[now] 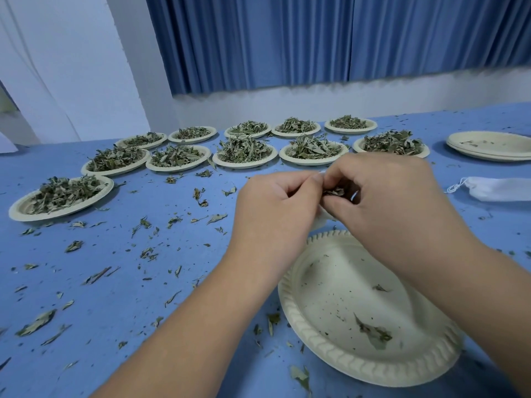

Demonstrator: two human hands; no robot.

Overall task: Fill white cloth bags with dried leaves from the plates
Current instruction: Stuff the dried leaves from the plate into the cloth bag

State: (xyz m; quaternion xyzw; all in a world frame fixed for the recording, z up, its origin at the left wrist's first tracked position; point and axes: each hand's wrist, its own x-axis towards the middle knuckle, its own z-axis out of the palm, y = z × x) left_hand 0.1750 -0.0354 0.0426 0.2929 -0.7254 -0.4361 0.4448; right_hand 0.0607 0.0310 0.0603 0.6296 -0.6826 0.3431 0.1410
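Your left hand (275, 202) and right hand (382, 193) meet above the far rim of the near paper plate (330, 282), with their fingertips touching. The left hand's fingers are curled and pinch the edge of a white cloth bag (321, 220). Your two hands hide most of the bag, and only a bit of white cloth shows beneath them. The right hand's fingers are curled around a clump of dried leaves (334, 192) at the bag's mouth.

The near paper plate holds just a few leaf scraps and crumbs. Beyond your hands, the leaf-filled plates (244, 165) stand in two rows across the blue worktop (115, 282), with one more plate nearer you on the left. Loose leaf bits lie scattered over the worktop, mostly to your left. At the far right sits a stack of empty plates (488, 152). Nearer than the stack, a second cloth bag (500, 189) lies flat with its drawstring trailing left. A blue curtain (287, 38) hangs behind the worktop.
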